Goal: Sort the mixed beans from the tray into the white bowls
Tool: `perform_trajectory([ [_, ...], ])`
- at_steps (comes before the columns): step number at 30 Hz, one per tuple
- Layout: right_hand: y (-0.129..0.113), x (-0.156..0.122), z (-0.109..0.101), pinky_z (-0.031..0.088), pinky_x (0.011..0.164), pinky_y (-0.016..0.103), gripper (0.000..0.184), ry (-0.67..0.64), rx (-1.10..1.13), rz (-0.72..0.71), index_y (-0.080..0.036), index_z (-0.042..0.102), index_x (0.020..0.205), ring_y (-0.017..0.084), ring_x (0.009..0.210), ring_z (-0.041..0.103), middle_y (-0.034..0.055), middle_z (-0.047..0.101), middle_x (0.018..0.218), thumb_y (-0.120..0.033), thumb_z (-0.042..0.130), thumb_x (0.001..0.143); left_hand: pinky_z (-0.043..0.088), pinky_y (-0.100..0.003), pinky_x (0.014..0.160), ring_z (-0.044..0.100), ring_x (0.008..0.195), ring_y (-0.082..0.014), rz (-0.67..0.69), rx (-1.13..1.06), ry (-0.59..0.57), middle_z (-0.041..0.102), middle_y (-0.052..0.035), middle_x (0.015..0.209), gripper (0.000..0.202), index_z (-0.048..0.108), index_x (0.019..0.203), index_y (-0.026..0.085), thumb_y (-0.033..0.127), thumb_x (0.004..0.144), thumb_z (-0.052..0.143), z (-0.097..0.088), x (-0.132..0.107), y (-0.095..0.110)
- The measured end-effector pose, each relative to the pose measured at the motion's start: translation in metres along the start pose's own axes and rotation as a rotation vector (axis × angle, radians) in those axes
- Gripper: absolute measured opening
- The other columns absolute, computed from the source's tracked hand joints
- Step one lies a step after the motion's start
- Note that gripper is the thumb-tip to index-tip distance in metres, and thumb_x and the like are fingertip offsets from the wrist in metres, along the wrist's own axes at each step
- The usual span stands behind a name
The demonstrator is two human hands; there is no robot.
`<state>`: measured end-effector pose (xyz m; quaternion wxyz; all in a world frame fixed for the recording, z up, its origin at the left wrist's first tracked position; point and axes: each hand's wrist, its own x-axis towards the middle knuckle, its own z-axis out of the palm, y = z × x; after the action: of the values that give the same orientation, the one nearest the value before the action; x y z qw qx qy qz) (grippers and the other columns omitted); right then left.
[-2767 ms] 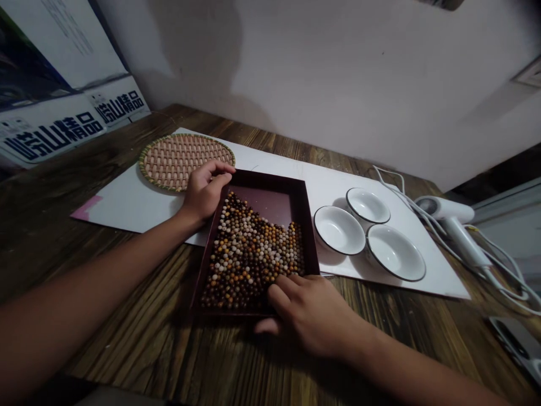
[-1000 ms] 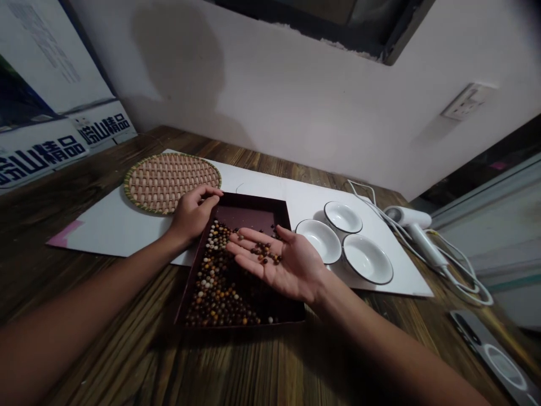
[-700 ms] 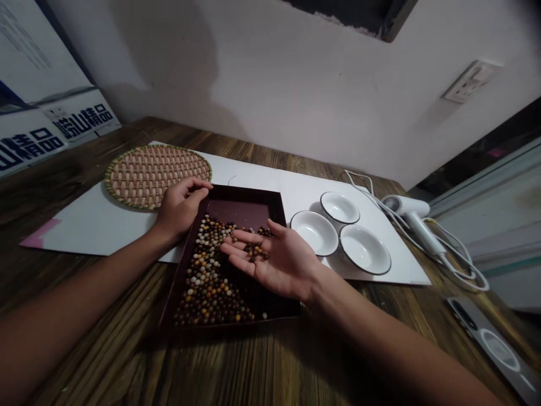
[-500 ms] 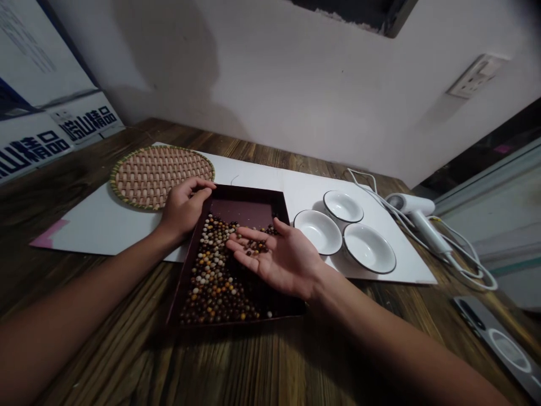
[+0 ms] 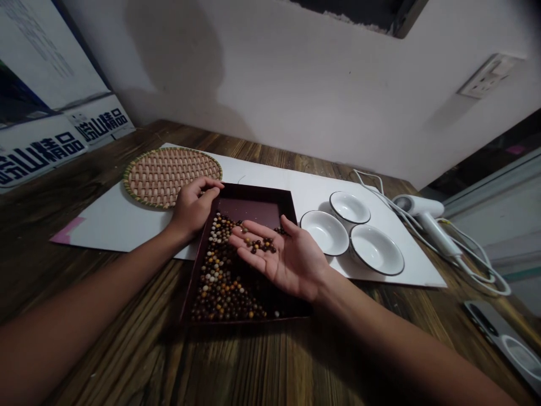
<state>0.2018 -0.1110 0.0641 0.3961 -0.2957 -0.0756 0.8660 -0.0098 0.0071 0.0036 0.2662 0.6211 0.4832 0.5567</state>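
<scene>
A dark maroon shallow box [image 5: 249, 208] sits at the edge of the white board, tilted in view. Brown, black, cream and yellow beads [image 5: 226, 299] are spread over its left and near parts. My left hand [image 5: 193, 207] is closed over the box's far left corner, thumb on the rim. Above the beads, my right hand [image 5: 287, 259] is palm up with its fingers stretched out, and holds several small dark and brown beads [image 5: 262, 245] on the fingers and palm. Part of the box's right side is hidden under that hand.
Three white dark-rimmed bowls [image 5: 376, 250] stand on the white board [image 5: 270, 176], right of the box. A woven oval tray [image 5: 171, 175] lies behind my left hand. Further right are a white hair dryer [image 5: 431, 223] with its cord and a phone [image 5: 502, 338]. Printed cartons [image 5: 46, 149] stand at left.
The whole view has shifted slightly, so things sit a little further right. My right hand has tipped a little, showing the beads on it more clearly. My left hand keeps its hold.
</scene>
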Motion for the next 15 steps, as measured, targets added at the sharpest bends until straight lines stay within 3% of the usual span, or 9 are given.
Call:
perform_trajectory([
  [5,0.002,0.000,-0.001,0.054,0.097,0.033,0.073,0.012,-0.161,-0.103,-0.013,0.066,0.130,0.020,0.117,0.066,0.0136,0.070,0.132,-0.062,0.017,0.108,0.053,-0.043,0.105,0.069,0.108,-0.0274,-0.027,-0.005,-0.004,0.078,-0.0051,0.106,0.014,0.072,0.088,0.024,0.031,0.084,0.061,0.001,0.000,-0.004],
  [10,-0.001,-0.009,0.000,0.052,0.094,0.034,0.072,-0.087,-0.240,-0.202,-0.030,0.059,0.142,0.017,0.107,0.066,0.0031,0.068,0.138,-0.073,0.016,0.104,0.055,-0.044,0.102,0.070,0.108,-0.0278,-0.008,-0.061,0.007,0.078,-0.0084,0.111,0.025,0.075,0.099,0.020,0.036,0.089,0.060,0.001,0.000,-0.010],
  [13,-0.002,-0.010,-0.004,0.052,0.094,0.033,0.070,-0.129,-0.201,-0.263,-0.030,0.057,0.142,0.018,0.111,0.065,0.0027,0.064,0.144,-0.073,0.018,0.104,0.055,-0.046,0.103,0.069,0.117,-0.0291,0.015,-0.116,0.063,0.076,-0.0120,0.122,0.037,0.073,0.114,0.018,0.043,0.095,0.054,-0.004,-0.002,0.005],
  [15,0.001,-0.005,-0.004,0.052,0.100,0.036,0.071,-0.112,-0.194,-0.315,-0.029,0.059,0.139,0.018,0.116,0.065,0.0038,0.063,0.147,-0.074,0.018,0.102,0.047,-0.049,0.115,0.063,0.131,-0.0291,0.150,-0.071,0.149,0.070,-0.0133,0.137,0.042,0.069,0.127,0.018,0.042,0.100,0.049,-0.006,-0.011,0.029],
])
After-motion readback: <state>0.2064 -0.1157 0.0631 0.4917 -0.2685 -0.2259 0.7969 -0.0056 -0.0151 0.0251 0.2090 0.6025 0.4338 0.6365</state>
